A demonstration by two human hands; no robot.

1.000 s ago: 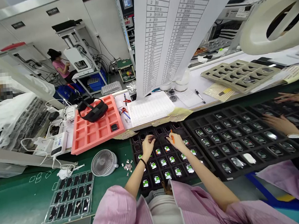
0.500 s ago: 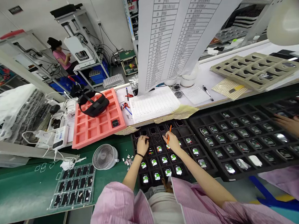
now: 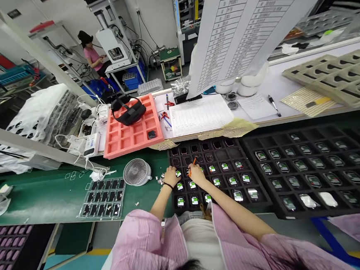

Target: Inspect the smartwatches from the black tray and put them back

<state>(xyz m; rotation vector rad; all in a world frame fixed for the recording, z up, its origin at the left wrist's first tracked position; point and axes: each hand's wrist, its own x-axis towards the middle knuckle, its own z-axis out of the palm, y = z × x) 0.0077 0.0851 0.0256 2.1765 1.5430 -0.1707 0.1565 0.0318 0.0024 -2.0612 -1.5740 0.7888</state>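
A black compartment tray (image 3: 253,195) lies in front of me on the green bench, holding several small devices (image 3: 216,181) with lit green-and-white screens. My left hand (image 3: 171,176) rests with curled fingers on the tray's left edge, at a device in the left column. My right hand (image 3: 196,173) is closed around an orange pen (image 3: 192,166) whose tip points up and to the right. It hovers over the devices in the middle rows. The back row pockets look dark.
A second black tray (image 3: 344,205) of devices lies to the right. A small white fan (image 3: 137,172) and a flat sheet of black parts (image 3: 104,197) sit left. Behind are a pink tray (image 3: 130,134) with a black strap, papers, and hanging lists. Another person stands far back.
Both hands have pulled back toward me, from the tray's back rows to its middle rows. The view has swung left, and the co-worker's hands at the right tray have left the picture.
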